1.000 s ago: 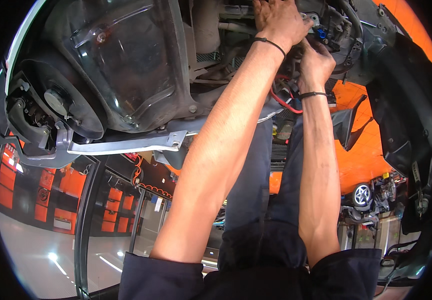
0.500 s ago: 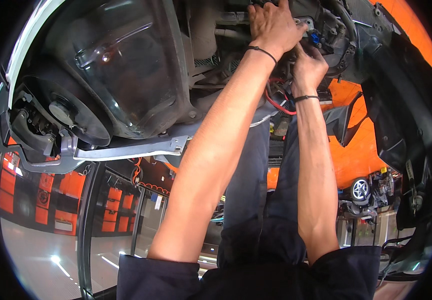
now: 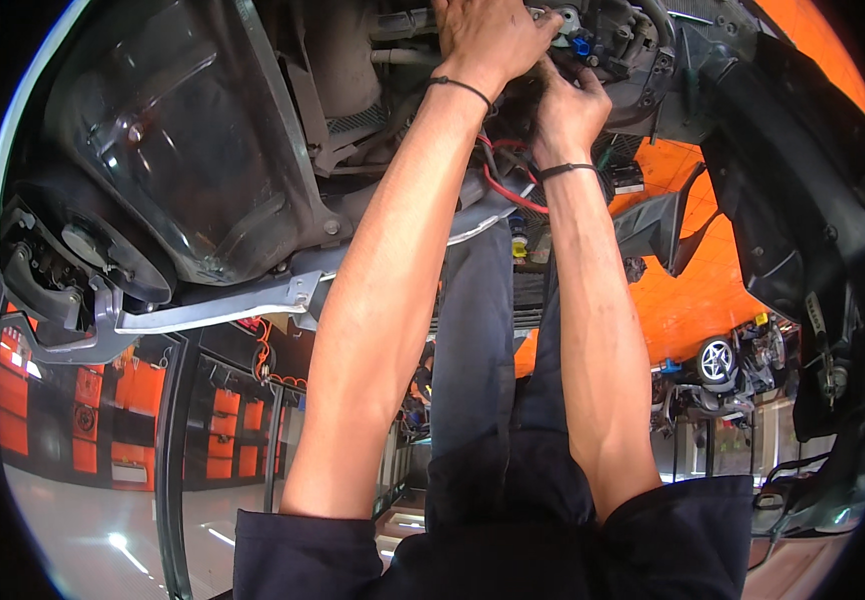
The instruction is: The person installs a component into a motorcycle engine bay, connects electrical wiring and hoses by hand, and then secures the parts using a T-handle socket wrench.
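Vehicle assembly, dark and crowded with parts, sits at the upper edge of the view, straight ahead of the person, and both arms stretch up into it. The left hand is foremost, knuckles arched, its fingers running out of sight at the top and its thumb lying toward a small metal tab. Just below and to the right, the right hand has its fingers bent, thumb and forefinger drawn toward one another. What either one grips, if anything, I can't make out from here. A small blue fitting shows just above the right hand.

As for progress, I'd call the job partway rather than finished. Getting at the inside looks done: pipes and fittings lie bare around the hands, with no cover over the spot where they meet. A red cable droops in a loop between the forearms; whether its ends are fastened, I can't see. Off to the left, the black moulded housing and the grey metal strip look to be in place, and neither hand touches them. What seems left is the close finger work in that tight corner, and perhaps covering the bared parts. Nothing I can see shows that joint as settled.
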The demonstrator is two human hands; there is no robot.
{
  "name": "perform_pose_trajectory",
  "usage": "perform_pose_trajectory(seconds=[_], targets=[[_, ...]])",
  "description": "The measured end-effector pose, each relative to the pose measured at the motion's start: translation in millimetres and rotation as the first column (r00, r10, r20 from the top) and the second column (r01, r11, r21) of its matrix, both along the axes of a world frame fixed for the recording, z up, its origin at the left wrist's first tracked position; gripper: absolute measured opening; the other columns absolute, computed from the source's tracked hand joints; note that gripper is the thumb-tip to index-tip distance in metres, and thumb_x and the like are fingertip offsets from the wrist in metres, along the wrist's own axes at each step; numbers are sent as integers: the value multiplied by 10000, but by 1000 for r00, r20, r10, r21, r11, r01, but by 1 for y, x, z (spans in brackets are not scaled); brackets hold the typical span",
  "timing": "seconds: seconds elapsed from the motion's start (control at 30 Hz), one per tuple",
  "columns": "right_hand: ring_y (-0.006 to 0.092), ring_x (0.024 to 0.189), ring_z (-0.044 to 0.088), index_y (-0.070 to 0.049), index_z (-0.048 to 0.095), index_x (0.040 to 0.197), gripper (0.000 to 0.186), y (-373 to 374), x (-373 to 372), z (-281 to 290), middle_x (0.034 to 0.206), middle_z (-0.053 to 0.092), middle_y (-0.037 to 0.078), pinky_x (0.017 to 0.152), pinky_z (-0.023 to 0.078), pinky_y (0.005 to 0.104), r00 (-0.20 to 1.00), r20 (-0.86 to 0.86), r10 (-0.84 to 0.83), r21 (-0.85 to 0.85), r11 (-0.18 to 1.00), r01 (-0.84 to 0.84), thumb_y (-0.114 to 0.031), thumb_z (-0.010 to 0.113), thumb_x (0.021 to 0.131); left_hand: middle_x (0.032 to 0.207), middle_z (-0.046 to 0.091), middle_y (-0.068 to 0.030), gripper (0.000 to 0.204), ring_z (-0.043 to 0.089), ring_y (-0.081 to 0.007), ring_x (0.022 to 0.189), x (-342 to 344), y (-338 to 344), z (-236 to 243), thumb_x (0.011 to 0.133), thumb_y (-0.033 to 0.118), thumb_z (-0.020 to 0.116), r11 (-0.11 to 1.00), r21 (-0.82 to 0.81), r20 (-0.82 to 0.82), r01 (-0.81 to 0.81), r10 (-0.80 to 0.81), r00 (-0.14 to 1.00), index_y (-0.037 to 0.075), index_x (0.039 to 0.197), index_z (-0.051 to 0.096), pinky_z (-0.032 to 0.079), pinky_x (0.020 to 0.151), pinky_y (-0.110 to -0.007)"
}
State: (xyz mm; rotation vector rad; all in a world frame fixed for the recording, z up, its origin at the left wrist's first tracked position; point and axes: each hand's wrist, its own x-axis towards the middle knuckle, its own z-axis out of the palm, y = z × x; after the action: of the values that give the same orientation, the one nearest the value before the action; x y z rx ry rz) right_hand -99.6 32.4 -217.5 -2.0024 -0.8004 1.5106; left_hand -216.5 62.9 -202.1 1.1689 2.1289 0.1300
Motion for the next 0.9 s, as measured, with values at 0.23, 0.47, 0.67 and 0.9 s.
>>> perform_pose_trajectory(seconds=[0.23, 0.47, 0.67, 0.9], targets=[[148, 779, 640, 94, 668, 1090, 349, 2, -10, 12, 943, 723, 117, 699, 514, 291, 968, 232, 99, -9, 995, -99, -121, 799, 849, 1190, 630, -307, 757, 585, -442, 1178, 2, 1, -7, 895, 472, 656, 998, -21, -36, 56, -57, 998, -23, 1426, 441, 362, 1079, -582], [214, 848, 660, 58, 687, 1116, 314, 1, 20, 38, 989, 725, 143, 787, 524, 350, 952, 180, 246, 53, 964, -259, -179, 717, 912, 1215, 618, -319, 785, 576, -444, 1197, -4, 12, 3, 950, 588, 535, 997, -37, 75, 68, -65, 995, -39, 1415, 454, 356, 1093, -565], [165, 930, 680, 92, 588, 1262, 288, 45, 42, 97, 1001, 701, 138, 828, 544, 290, 925, 50, 377, 214, 901, -378, -50, 537, 1016, 1294, 596, -300, 830, 544, -420, 1261, -17, 11, 12, 806, 521, 656, 988, -150, 180, 35, -7, 984, -22, 1401, 453, 332, 1136, -528], [236, 1042, 666, -56, 633, 1205, 328, 116, 33, 59, 1070, 739, 81, 975, 438, 400, 269, 573, 774, 316, 94, -944, -109, 701, 889, 1359, 561, -273, 934, 505, -374, 1326, -19, 13, 5, 700, 296, 730, 972, -214, 217, 101, -53, 975, 8, 1500, 344, 297, 1174, -505]])
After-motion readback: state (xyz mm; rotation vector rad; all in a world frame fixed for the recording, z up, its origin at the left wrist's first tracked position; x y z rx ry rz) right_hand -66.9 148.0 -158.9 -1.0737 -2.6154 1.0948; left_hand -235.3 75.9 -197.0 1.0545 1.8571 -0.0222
